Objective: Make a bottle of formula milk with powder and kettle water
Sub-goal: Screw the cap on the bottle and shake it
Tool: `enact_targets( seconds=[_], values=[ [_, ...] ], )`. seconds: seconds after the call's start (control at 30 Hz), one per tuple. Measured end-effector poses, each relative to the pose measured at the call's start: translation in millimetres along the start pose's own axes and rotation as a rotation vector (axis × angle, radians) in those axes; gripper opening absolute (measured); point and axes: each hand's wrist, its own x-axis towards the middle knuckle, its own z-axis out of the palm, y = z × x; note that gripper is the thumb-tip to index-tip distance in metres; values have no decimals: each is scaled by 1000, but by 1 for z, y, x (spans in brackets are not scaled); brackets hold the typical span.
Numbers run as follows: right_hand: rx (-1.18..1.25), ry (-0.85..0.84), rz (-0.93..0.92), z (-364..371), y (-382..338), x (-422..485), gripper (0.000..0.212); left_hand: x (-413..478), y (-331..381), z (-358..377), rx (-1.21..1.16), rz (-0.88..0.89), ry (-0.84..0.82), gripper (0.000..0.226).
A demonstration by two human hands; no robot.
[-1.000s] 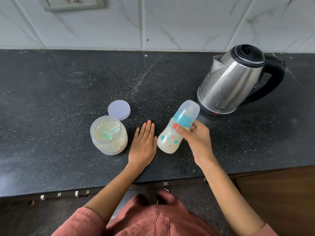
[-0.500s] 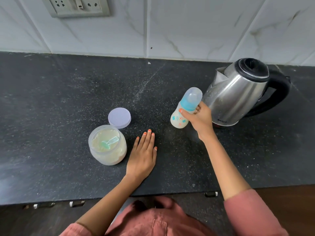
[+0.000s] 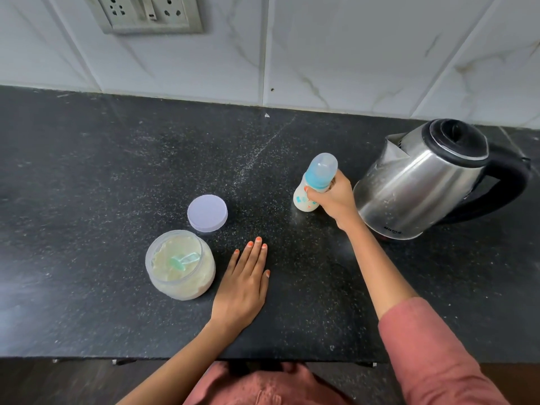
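A baby bottle (image 3: 314,185) with milky liquid, a blue collar and a clear cap stands on the black counter (image 3: 117,171), just left of the steel kettle (image 3: 420,182). My right hand (image 3: 333,197) is wrapped around the bottle's neck and right side. My left hand (image 3: 245,282) lies flat on the counter, fingers together, holding nothing. To its left sits the open jar of formula powder (image 3: 179,266) with a green scoop (image 3: 182,261) lying in it. The jar's pale lid (image 3: 207,213) rests on the counter behind it.
A wall socket plate (image 3: 146,13) is mounted on the white tiles (image 3: 350,54) behind the counter. The counter's front edge runs just in front of my body.
My right hand carried the tilted bottle from near my left hand back toward the kettle and stood it upright. The left hand stayed flat.
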Motion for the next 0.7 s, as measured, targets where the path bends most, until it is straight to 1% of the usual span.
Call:
enact_targets(
  seconds=[0.1, 0.43, 0.57, 0.7],
  values=[
    [-2, -17, -10, 2, 0, 4, 56, 0, 0, 1, 8, 0, 10, 49],
    [-2, -103, -17, 3, 7, 7, 56, 1, 1, 0, 16, -5, -2, 49],
    [10, -47, -25, 3, 9, 0, 60, 1, 1, -1, 19, -4, -6, 49],
    [76, 23, -37, 2, 16, -13, 62, 0, 1, -1, 22, -4, 4, 49]
  ],
)
